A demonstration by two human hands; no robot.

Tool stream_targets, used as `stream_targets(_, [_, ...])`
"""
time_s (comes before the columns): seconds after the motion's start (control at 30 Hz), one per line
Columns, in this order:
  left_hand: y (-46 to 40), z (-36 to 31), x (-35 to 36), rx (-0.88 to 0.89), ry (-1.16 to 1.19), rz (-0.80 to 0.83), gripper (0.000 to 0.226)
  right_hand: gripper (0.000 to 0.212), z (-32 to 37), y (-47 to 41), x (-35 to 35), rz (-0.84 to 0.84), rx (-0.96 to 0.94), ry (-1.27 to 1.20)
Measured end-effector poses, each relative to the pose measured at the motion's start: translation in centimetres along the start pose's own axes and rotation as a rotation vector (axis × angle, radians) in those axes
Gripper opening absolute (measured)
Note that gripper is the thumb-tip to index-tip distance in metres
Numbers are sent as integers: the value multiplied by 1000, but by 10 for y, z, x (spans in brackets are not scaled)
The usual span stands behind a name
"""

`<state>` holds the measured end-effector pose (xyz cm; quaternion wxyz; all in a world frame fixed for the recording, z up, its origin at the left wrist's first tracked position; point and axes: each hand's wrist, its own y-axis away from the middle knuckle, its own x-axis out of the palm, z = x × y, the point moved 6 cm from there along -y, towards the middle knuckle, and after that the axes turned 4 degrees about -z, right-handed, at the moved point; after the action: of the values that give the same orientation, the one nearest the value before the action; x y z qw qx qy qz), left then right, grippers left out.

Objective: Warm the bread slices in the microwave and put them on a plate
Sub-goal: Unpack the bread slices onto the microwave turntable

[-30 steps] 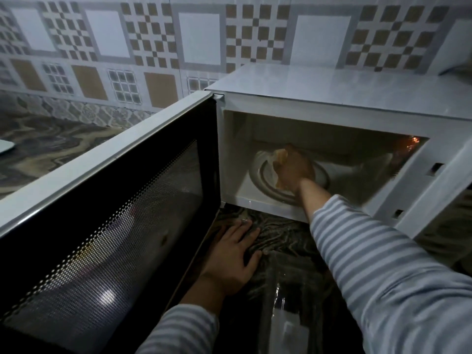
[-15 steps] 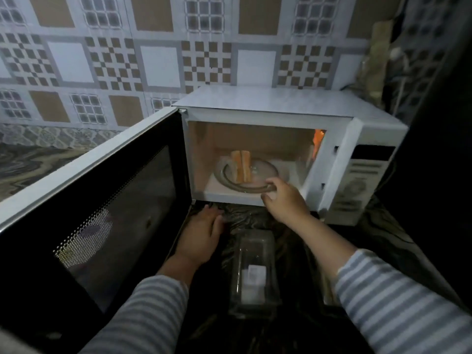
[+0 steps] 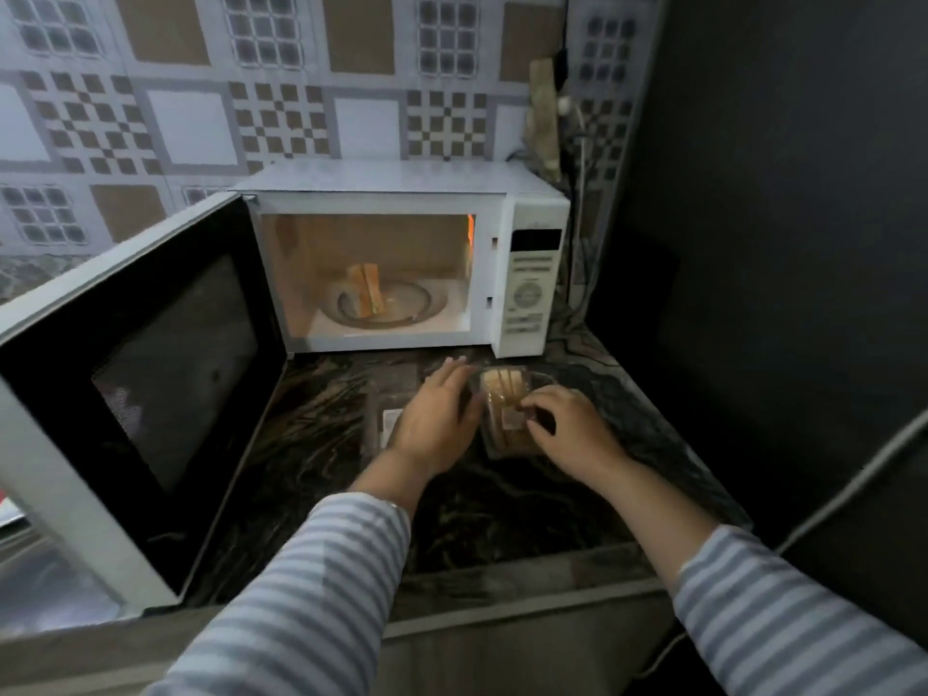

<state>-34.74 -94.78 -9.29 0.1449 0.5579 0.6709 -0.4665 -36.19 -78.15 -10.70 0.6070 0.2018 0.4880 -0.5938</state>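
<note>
your microwave (image 3: 401, 178) stands on the dark marbled worktop (image 3: 502, 504) with its door (image 3: 145, 384) swung wide to the left. inside, two bread slices (image 3: 368, 288) stand upright on edge, touching, on the left part of the glass turntable (image 3: 401, 313). just in front of the microwave lies a clear plastic container (image 3: 507, 424) with more bread (image 3: 502, 386) in it. your left hand (image 3: 434, 424) rests against the container's left side with fingers straight and together. your right hand (image 3: 570, 432) has curled fingers pinching at the container's top edge, near the bread.
</note>
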Motion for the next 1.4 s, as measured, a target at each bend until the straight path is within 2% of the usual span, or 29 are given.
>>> stream_targets(0.2, [22,-16,48,-95,101,43,67,37,-35,22,14,72,19,9])
stream_targets(0.37, [35,10,69,-204,74,102,84,42,-36,15,30,25,-200,-24])
stream_targets(0.43, [38,17,74,-197,30,143,87,41,-35,11,38,37,-315,-9])
stream_targets(0.53, [44,22,84,-181,-49,210,83,32,-37,6,45,27,-449,1])
stream_targets(0.63, [48,26,87,-187,-147,202,76,24,-38,4,45,-27,-553,2])
stream_targets(0.77, [47,29,93,-166,-206,213,67,23,-35,3,50,-19,-673,8])
stream_targets(0.9, [46,31,94,-167,-225,204,77,16,-36,6,55,-58,-733,-9])
stream_targets(1.03, [46,31,95,-157,-248,192,80,30,-33,13,54,-106,-756,-27])
stream_targets(1.17, [46,31,94,-175,-249,178,77,34,-29,14,49,-158,-756,3])
stream_targets(1.4, [45,31,91,-200,-221,143,70,38,-29,15,50,-153,-749,41])
